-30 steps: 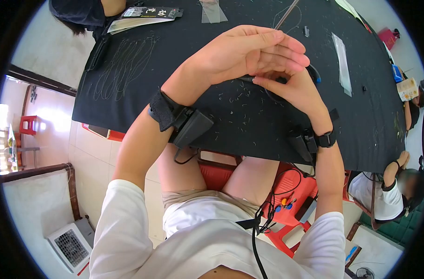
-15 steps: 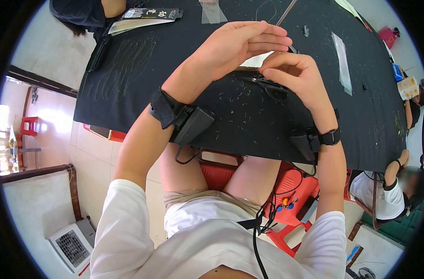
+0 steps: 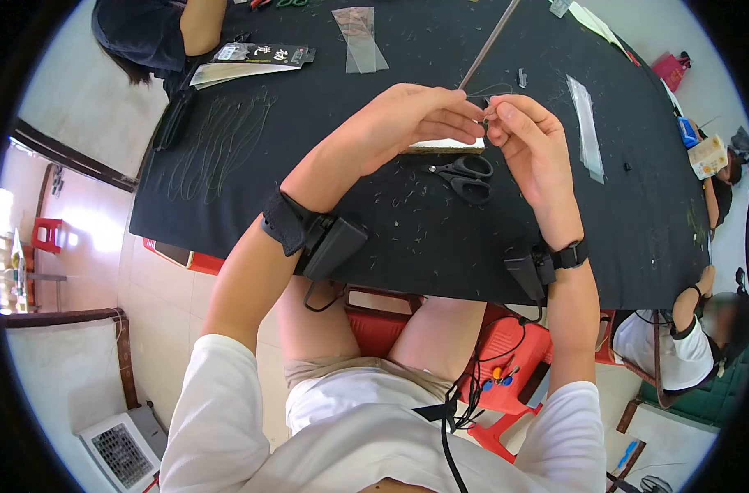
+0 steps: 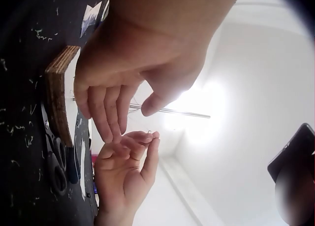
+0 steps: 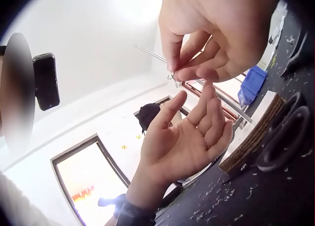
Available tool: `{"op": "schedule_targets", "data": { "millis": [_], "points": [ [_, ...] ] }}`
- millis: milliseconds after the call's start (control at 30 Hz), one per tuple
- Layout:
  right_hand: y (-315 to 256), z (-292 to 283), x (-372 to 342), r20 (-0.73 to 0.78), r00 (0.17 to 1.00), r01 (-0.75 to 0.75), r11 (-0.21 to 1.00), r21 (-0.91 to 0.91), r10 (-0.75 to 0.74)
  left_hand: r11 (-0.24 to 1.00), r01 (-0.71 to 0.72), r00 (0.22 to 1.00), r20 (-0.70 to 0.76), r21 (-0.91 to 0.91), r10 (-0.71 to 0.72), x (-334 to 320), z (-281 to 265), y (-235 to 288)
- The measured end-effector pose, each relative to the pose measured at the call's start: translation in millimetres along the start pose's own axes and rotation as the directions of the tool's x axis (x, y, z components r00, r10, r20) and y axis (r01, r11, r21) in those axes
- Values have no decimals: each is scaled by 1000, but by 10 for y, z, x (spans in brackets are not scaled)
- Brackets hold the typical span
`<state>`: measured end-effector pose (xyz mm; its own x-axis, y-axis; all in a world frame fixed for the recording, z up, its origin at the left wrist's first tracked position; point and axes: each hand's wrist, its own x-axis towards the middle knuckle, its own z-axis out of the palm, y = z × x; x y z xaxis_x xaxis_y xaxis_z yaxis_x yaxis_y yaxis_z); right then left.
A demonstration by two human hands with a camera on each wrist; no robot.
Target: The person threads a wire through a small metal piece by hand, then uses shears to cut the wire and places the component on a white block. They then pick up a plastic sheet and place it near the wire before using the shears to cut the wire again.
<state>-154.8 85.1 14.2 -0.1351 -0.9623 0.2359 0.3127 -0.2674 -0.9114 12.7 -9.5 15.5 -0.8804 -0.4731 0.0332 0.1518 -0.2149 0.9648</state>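
My right hand (image 3: 532, 152) pinches a thin, pale line (image 5: 172, 79) between thumb and forefinger; a small loop of it sticks out past the fingertips. Opposite it, my left hand (image 3: 416, 123) is held with palm turned inward and fingers nearly straight, its fingertips close to the right hand's. Under both hands lies a wooden block (image 4: 60, 95) with a white top, and a slim metal rod (image 3: 491, 43) rises from it. Black-handled scissors (image 3: 470, 174) lie on the black cloth just in front of the block.
Short line clippings are scattered over the black tablecloth (image 3: 374, 255). Long loose strands (image 3: 222, 148) lie at the left, near a black-and-white package (image 3: 263, 56). Clear plastic sleeves (image 3: 587, 131) lie right and at the back. Other people sit around the table.
My right hand has come up and away from the scissors, which now lie uncovered, and it pinches the line. The left hand stays beside the rod, fingers nearly straight.
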Motion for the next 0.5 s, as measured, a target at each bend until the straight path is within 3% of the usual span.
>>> {"op": "schedule_targets", "data": {
  "millis": [100,167,267,500],
  "points": [
    [-18,-16,10,-41,999,-8,999,38,9,999,44,999,-20,-18,-44,-18,37,26],
    [-14,-23,14,-46,999,-3,999,37,5,994,-77,996,-39,77,80,-35,42,25],
    [-21,-17,21,-49,999,8,1000,5,-8,979,-105,988,-93,175,122,-25,0,-7],
    [0,-4,13,-44,999,17,998,-68,-20,983,-122,988,-80,138,134,-20,-16,-26]
  ]
}}
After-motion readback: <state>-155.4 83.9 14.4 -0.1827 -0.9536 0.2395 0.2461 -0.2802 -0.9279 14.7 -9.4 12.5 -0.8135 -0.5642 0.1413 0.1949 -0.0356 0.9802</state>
